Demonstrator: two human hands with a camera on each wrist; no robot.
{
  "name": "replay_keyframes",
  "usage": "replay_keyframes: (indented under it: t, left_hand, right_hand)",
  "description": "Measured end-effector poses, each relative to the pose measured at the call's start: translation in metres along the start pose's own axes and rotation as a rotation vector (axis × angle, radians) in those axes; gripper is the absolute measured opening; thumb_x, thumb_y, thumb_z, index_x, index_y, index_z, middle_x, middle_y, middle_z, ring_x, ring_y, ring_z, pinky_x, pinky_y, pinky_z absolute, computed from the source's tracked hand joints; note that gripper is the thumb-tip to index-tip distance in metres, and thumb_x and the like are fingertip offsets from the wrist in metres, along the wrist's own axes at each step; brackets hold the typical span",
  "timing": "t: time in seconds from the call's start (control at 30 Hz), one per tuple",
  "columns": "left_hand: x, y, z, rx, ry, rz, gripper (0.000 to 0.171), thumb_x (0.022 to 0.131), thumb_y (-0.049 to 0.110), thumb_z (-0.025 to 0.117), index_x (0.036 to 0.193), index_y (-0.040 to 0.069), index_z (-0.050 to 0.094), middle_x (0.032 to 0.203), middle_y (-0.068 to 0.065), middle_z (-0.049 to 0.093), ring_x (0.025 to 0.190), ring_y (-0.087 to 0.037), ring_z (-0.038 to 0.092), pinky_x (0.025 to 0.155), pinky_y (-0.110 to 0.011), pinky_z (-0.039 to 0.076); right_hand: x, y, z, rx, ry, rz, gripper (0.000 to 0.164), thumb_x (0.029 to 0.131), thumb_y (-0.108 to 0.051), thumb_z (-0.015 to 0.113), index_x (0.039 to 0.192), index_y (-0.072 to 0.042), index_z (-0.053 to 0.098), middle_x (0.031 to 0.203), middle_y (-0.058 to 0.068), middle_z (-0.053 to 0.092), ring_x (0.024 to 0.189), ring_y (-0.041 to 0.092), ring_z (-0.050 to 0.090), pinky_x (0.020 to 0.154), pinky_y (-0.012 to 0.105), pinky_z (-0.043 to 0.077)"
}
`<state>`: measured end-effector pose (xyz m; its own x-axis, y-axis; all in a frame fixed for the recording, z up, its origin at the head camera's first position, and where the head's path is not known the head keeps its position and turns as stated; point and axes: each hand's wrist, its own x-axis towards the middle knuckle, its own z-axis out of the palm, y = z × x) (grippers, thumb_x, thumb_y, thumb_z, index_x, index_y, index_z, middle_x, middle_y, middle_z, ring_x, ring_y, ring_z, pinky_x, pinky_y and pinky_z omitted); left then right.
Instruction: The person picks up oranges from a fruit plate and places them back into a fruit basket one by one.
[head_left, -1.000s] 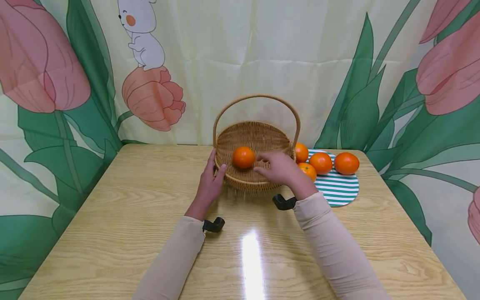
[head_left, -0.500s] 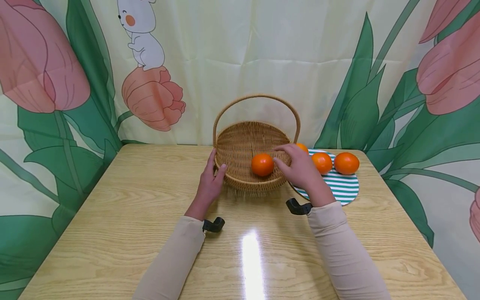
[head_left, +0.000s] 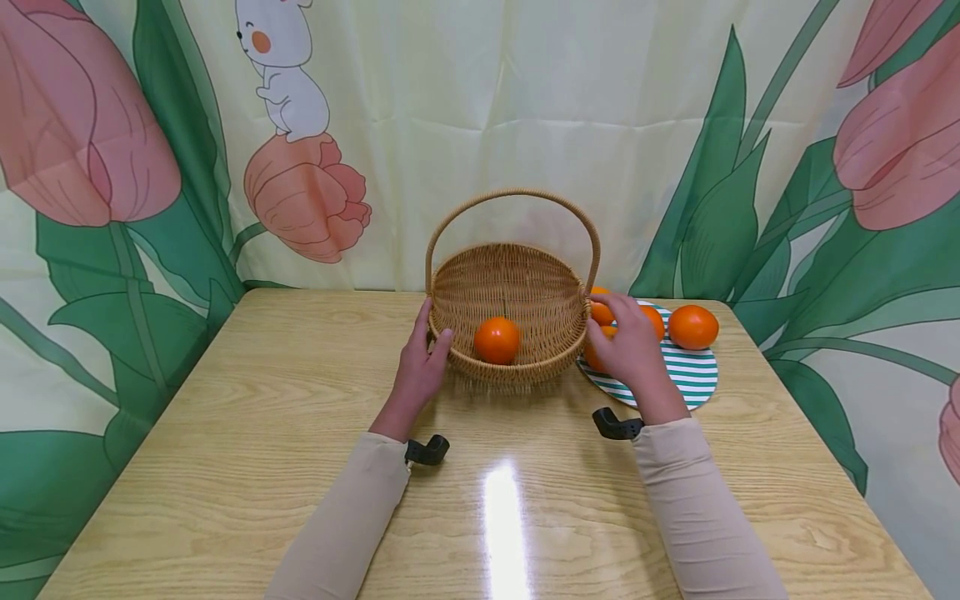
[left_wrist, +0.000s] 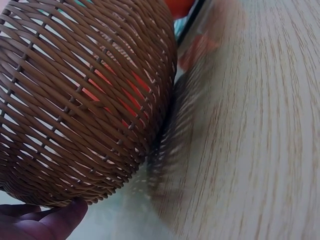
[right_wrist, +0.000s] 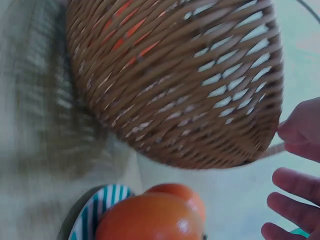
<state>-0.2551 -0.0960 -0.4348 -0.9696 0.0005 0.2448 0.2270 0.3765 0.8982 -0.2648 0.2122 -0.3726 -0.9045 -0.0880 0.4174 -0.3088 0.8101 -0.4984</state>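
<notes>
A round wicker basket with a tall hooped handle stands toward the back of the table, one orange lying inside near its front rim. At the basket's left side, my left hand rests with fairly straight fingers, thumb apart by the front rim; the left wrist view shows fingertips right at the wicker. My right hand is just beyond the right rim, with spread fingers and nothing held. In the right wrist view, its thumb is close to the basket's edge. It partly covers oranges behind it.
A round green-and-white striped mat lies right of the basket, bearing several oranges, one of them a whole orange at the far right. Behind the wooden table hangs a curtain printed with tulips.
My right hand has drawn back rightward out of the basket to its right rim. The orange inside rolled right, then back left and forward. My left hand has stayed put.
</notes>
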Motion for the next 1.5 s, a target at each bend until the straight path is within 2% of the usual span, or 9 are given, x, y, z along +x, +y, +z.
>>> replay_keyframes:
  t: [0.27, 0.6, 0.9, 1.07, 1.27, 1.5]
  left_hand:
    - [0.0, 0.001, 0.0, -0.01, 0.006, 0.006, 0.066, 0.101, 0.05, 0.041, 0.157, 0.032, 0.009, 0.161, -0.006, 0.023, 0.146, -0.026, 0.028, 0.117, -0.048, 0.027]
    - [0.0, 0.0, 0.0, -0.014, 0.008, -0.008, 0.063, 0.102, 0.044, 0.041, 0.156, 0.036, 0.01, 0.161, -0.004, 0.023, 0.146, -0.026, 0.027, 0.117, -0.048, 0.026]
    - [0.0, -0.001, 0.001, -0.017, 0.007, -0.001, 0.063, 0.102, 0.04, 0.043, 0.156, 0.036, 0.009, 0.16, -0.007, 0.024, 0.146, -0.027, 0.029, 0.117, -0.049, 0.027]
    - [0.0, 0.0, 0.001, -0.012, 0.01, -0.011, 0.062, 0.103, 0.037, 0.043, 0.155, 0.037, 0.009, 0.16, -0.007, 0.025, 0.146, -0.027, 0.028, 0.117, -0.049, 0.026]
    - [0.0, 0.001, 0.001, -0.02, 0.002, -0.015, 0.062, 0.103, 0.041, 0.041, 0.156, 0.036, 0.009, 0.161, -0.006, 0.023, 0.146, -0.027, 0.028, 0.116, -0.048, 0.027]
    - [-0.002, 0.002, 0.0, -0.006, -0.003, -0.023, 0.064, 0.101, 0.048, 0.04, 0.156, 0.036, 0.008, 0.161, -0.005, 0.023, 0.146, -0.028, 0.028, 0.117, -0.049, 0.027]
  right_hand:
    - [-0.006, 0.018, 0.003, -0.005, -0.018, 0.04, 0.04, 0.095, -0.02, 0.055, 0.132, -0.004, 0.056, 0.134, 0.024, 0.051, 0.124, 0.041, 0.045, 0.1, 0.06, 0.039]
    - [-0.011, 0.035, 0.01, -0.089, -0.163, 0.141, 0.052, 0.092, -0.023, 0.058, 0.138, -0.003, 0.048, 0.139, 0.026, 0.042, 0.125, 0.043, 0.041, 0.1, 0.063, 0.04]
    - [-0.014, 0.046, 0.018, -0.12, -0.208, 0.156, 0.061, 0.087, -0.028, 0.068, 0.139, -0.005, 0.046, 0.141, 0.026, 0.039, 0.122, 0.045, 0.043, 0.096, 0.063, 0.043]
    - [-0.016, 0.048, 0.021, -0.114, -0.215, 0.162, 0.066, 0.085, -0.026, 0.071, 0.141, -0.006, 0.044, 0.143, 0.026, 0.037, 0.124, 0.047, 0.041, 0.099, 0.065, 0.04]
    - [-0.018, 0.048, 0.02, -0.103, -0.213, 0.166, 0.066, 0.084, -0.023, 0.073, 0.141, -0.007, 0.044, 0.143, 0.026, 0.036, 0.124, 0.047, 0.041, 0.099, 0.065, 0.039]
    - [-0.019, 0.046, 0.014, -0.111, -0.248, 0.166, 0.064, 0.086, -0.025, 0.071, 0.141, -0.008, 0.043, 0.143, 0.027, 0.035, 0.122, 0.048, 0.042, 0.098, 0.065, 0.04]
